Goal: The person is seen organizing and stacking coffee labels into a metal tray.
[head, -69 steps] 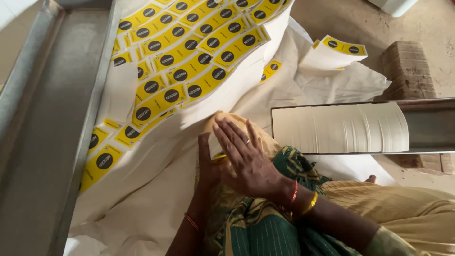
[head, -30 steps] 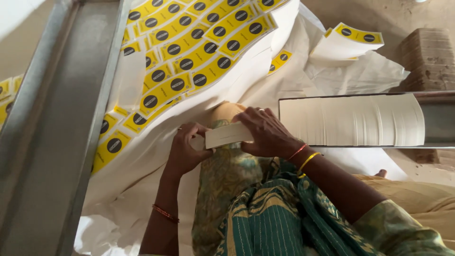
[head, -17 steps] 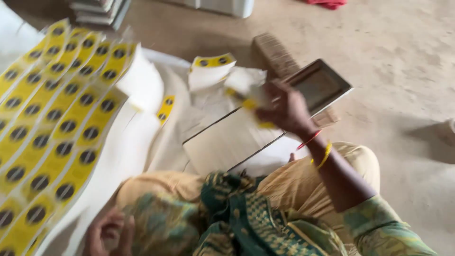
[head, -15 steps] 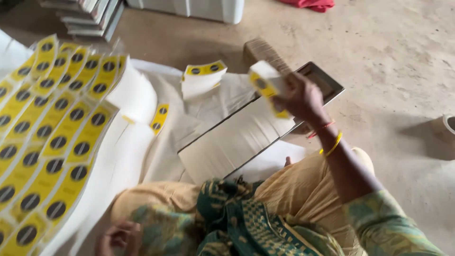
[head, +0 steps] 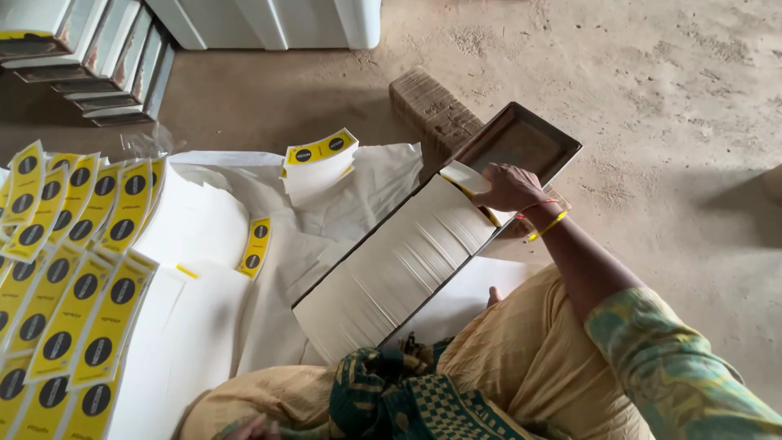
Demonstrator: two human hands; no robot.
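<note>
Currently we see the right hand (head: pixel 507 187) extended over the far end of a long narrow tray (head: pixel 521 140), which sits tilted on the dusty floor (head: pixel 668 98). Its fingers are closed on a small stack of white cut sheets (head: pixel 466 177) with a yellow edge, and we see that stack pressed against the upper end of the packed row of white sheets (head: pixel 399 273) that fills most of the tray. The end of the tray beyond the hand is bare. Two bangles, one red and one yellow, sit at the wrist.

Only the fingertips of the left hand (head: pixel 248 428) show at the bottom edge, beside the yellow-clad knee; we cannot tell whether it is open or closed, or whether it holds anything.

To the left, yellow labels with black circles (head: pixel 69 277) lie fanned in overlapping rows on white paper sheeting (head: pixel 212 310). A separate small pile of the same labels (head: pixel 319 159) rests farther back on the sheeting, and a single yellow strip (head: pixel 255 247) lies between that pile and the fanned rows. A brown block (head: pixel 432 110) lies just behind the tray, touching or nearly touching it. Stacked metal trays (head: pixel 90 57) stand at the upper left, well apart from the hands.
</note>
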